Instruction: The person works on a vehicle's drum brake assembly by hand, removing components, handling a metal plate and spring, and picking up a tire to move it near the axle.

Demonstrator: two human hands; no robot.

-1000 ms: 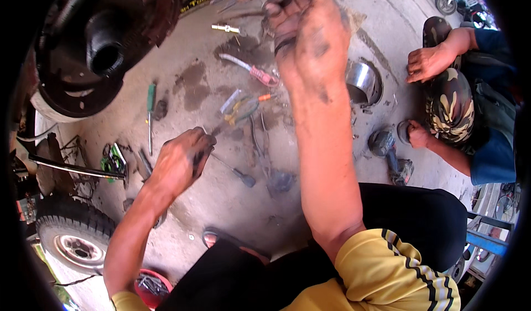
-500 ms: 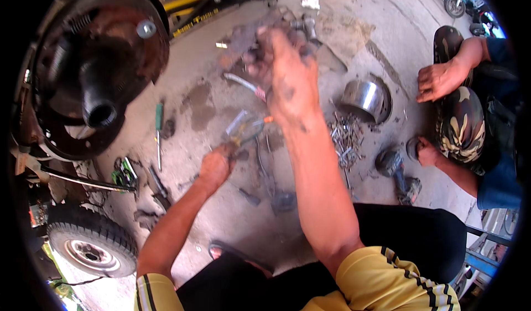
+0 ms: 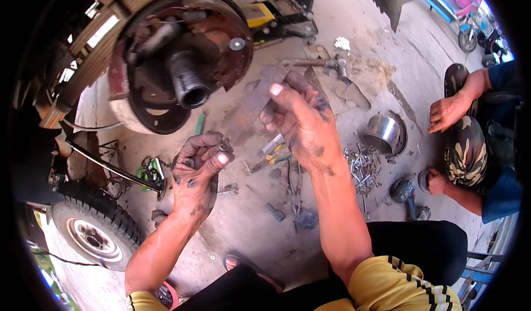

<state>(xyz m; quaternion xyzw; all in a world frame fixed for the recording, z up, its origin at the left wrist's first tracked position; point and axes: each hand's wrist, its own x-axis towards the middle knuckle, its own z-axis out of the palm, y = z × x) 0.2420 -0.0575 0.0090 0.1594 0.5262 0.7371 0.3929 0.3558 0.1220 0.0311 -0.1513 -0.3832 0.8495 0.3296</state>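
Concrete flr (image 3: 240, 222) below, L hand (image 3: 194, 170) pinched on small metal pc (image 3: 223, 145), R hand (image 3: 310, 124) clamped on blurry flat pc (image 3: 251, 107).

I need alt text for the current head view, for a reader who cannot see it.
A person's smudged right hand holds a blurred flat piece and the left hand pinches a small dark part, near an exposed brake assembly. Around them are a wheel, a hammer and bolts.

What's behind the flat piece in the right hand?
Concrete floor around the blurred flat piece; a hammer beyond its upper end. Whatever lies directly behind it and the right hand is covered.
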